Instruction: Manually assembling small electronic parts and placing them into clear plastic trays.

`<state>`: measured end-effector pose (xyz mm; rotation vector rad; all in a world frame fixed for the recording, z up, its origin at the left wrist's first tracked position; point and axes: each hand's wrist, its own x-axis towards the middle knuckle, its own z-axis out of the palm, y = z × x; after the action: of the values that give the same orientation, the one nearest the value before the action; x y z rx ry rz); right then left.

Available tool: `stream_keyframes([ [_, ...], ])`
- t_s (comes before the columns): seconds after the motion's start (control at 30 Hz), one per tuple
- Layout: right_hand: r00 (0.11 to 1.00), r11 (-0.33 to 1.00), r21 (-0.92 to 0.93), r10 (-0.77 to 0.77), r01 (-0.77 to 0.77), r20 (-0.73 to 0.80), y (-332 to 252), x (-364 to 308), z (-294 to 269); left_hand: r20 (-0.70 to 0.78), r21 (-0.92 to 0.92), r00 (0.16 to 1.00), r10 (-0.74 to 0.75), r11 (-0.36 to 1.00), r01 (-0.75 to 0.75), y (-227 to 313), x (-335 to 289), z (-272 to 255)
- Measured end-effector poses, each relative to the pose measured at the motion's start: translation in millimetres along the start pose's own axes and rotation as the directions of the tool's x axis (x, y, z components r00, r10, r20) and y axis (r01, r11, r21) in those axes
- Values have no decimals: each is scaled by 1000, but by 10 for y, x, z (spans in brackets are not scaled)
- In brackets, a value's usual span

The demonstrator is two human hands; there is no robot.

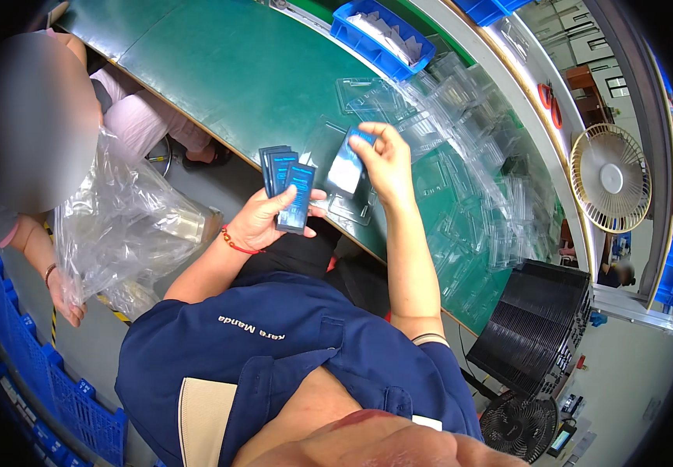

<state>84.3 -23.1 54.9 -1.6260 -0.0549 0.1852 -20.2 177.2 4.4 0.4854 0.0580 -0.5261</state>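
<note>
Several slim dark-blue packets [295, 198] with light printing are fanned out in my left hand [255, 222], the thumb pressed across the front one. At the table's near edge, my right hand [389, 162] pinches a single dark-blue packet [344, 167] by its upper end; its lower face shines with reflected light. Under this packet a transparent plastic tray [361, 212] lies on the green table [220, 70], partly hidden by packet and hand. I cannot tell whether the packet touches the tray.
Many transparent trays [461, 210] cover the table's right side. Behind them stands a blue bin [344, 29] holding white pieces. A black ribbed stack [535, 327] and a fan [610, 179] are at right. On the left, a co-worker's hand [64, 300] is beside a plastic bag [119, 226].
</note>
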Motion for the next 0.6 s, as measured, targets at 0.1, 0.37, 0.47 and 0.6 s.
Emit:
stream_keyframes([
  [0.1,972,835,-538,-208,117,-111,81,186,143,15,-65,1000,-12,998,13,79,-50,-49],
  [0.37,911,450,-869,-413,208,3,123,-86,136,-41,57,997,63,997,-60,71,-69,-1],
  [0.47,988,896,-418,-136,152,70,36,-286,98,-95,256,995,-33,965,56,43,-3,86],
  [0.6,965,970,-204,-81,134,247,82,-397,-104,-106,294,988,-109,946,136,-78,71,158],
])
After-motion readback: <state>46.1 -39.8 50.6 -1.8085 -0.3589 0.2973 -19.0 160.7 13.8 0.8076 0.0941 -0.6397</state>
